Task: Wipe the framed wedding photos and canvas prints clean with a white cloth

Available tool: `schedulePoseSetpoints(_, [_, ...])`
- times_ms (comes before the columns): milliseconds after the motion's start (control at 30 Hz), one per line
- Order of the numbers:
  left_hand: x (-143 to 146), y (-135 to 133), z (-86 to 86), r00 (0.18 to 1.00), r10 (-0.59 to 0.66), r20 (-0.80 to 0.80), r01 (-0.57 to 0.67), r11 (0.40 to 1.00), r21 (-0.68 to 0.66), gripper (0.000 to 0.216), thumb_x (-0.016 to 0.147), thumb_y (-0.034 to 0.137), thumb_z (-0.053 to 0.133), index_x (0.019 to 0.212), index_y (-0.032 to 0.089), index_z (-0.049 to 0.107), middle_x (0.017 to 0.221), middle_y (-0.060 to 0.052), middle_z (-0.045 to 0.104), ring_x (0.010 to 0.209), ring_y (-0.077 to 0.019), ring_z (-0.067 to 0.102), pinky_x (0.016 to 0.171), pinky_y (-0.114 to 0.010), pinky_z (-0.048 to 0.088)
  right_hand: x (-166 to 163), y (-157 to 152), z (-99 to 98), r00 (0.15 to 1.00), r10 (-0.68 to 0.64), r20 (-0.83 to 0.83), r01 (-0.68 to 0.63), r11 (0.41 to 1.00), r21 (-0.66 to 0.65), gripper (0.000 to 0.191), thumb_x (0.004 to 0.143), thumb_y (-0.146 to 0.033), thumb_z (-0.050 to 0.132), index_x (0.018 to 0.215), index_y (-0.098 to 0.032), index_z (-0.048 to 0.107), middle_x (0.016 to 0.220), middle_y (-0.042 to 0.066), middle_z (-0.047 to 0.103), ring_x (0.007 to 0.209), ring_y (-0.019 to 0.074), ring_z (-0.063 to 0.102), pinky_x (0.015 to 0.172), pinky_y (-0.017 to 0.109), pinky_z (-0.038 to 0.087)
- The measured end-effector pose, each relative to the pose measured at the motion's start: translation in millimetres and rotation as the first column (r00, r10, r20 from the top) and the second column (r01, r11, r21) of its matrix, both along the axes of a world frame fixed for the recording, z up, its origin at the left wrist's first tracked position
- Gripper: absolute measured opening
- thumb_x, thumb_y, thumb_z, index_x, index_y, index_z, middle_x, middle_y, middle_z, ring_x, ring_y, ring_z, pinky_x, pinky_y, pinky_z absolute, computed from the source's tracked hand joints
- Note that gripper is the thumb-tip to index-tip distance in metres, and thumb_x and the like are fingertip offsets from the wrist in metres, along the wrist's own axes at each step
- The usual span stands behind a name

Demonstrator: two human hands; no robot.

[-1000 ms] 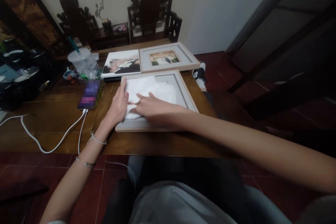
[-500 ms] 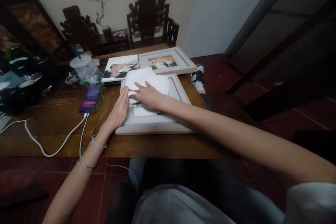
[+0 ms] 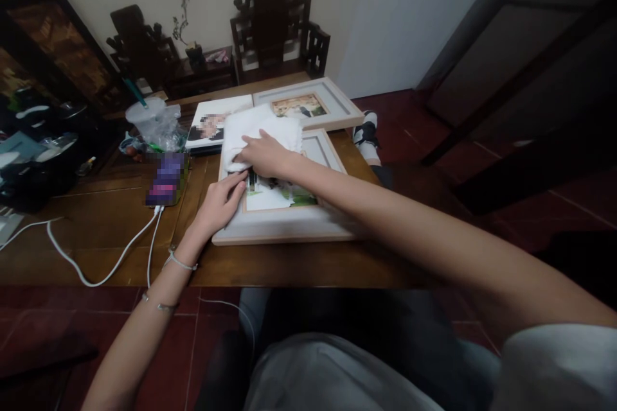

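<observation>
A light wooden picture frame (image 3: 284, 228) with a photo lies flat on the dark wooden table (image 3: 96, 218) in front of me. My right hand (image 3: 265, 153) presses a white cloth (image 3: 260, 128) onto the frame's far left corner, fingers spread flat on the cloth. My left hand (image 3: 219, 204) rests on the frame's left edge, fingers laid flat on it and touching the photo's border. The cloth covers the upper part of the photo.
A second framed photo (image 3: 308, 103) and an unframed print (image 3: 216, 123) lie behind the near frame. A phone (image 3: 167, 178) with a white cable (image 3: 96, 270) lies at the left, beside a plastic cup (image 3: 147, 114) in a bag. Dark carved chairs stand at the wall.
My right hand has slid the white cloth from the frame's near middle to its far left corner, uncovering the photo. My left hand has shifted slightly toward me along the left edge.
</observation>
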State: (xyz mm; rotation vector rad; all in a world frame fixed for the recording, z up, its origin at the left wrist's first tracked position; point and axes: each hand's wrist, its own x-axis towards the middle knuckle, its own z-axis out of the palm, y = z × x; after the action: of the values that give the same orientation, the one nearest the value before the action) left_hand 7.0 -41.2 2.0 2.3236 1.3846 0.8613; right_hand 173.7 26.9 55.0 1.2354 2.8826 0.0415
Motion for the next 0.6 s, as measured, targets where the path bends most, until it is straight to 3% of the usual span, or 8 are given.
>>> schedulePoseSetpoints(167, [-0.6, 2.6, -2.3, 0.999, 0.019, 0.029, -0.019, 1.0, -0.022, 0.04, 0.1, 0.035, 0.046, 0.127, 0.016, 0.07, 0.137, -0.011, 0.069, 0.135, -0.0272, 0.059, 0.118, -0.048, 0.042, 49.1, -9.9, 9.8, 0.988, -0.132, 0.08, 0.136, 0.99, -0.041, 0.053, 0.088, -0.001, 0.045, 0.132, -0.018, 0.069, 0.129, 0.024, 0.064, 0.118, 0.0355, 0.062, 0.093, 0.045, 0.042])
schedulePoseSetpoints(300, [-1.3, 8.5, -3.1, 0.977, 0.064, 0.205, -0.028, 0.985, -0.171, 0.051, 0.102, 0.046, 0.04, 0.131, 0.014, 0.066, 0.143, -0.012, 0.064, 0.138, -0.0269, 0.055, 0.122, -0.046, 0.036, 58.6, -31.7, 18.1, 0.977, -0.189, 0.1, 0.197, 0.977, -0.086, 0.056, 0.085, -0.001, 0.047, 0.135, -0.017, 0.068, 0.122, 0.023, 0.068, 0.105, 0.0355, 0.067, 0.075, 0.039, 0.046])
schedulePoseSetpoints(433, [-4.2, 15.0, -4.5, 0.902, 0.12, 0.415, 0.021, 0.947, -0.319, 0.067, 0.103, 0.06, 0.026, 0.14, 0.015, 0.059, 0.153, -0.012, 0.054, 0.146, -0.0269, 0.047, 0.125, -0.044, 0.031, 25.8, -73.7, 20.5, 0.998, -0.05, 0.035, 0.054, 0.988, -0.144, 0.055, 0.089, -0.003, 0.046, 0.136, -0.026, 0.065, 0.127, 0.014, 0.069, 0.114, 0.0282, 0.064, 0.081, 0.035, 0.047])
schedulePoseSetpoints(600, [-2.7, 12.9, -1.1, 0.891, 0.149, 0.429, 0.01, 0.938, -0.346, 0.071, 0.104, 0.06, 0.014, 0.143, 0.02, 0.057, 0.158, -0.007, 0.05, 0.151, -0.0258, 0.039, 0.126, -0.044, 0.027, -1.7, -122.4, 19.7, 0.982, 0.188, -0.029, -0.19, 0.968, -0.164, 0.032, 0.093, -0.008, 0.05, 0.116, -0.014, 0.072, 0.119, 0.016, 0.071, 0.111, 0.0315, 0.065, 0.087, 0.041, 0.048])
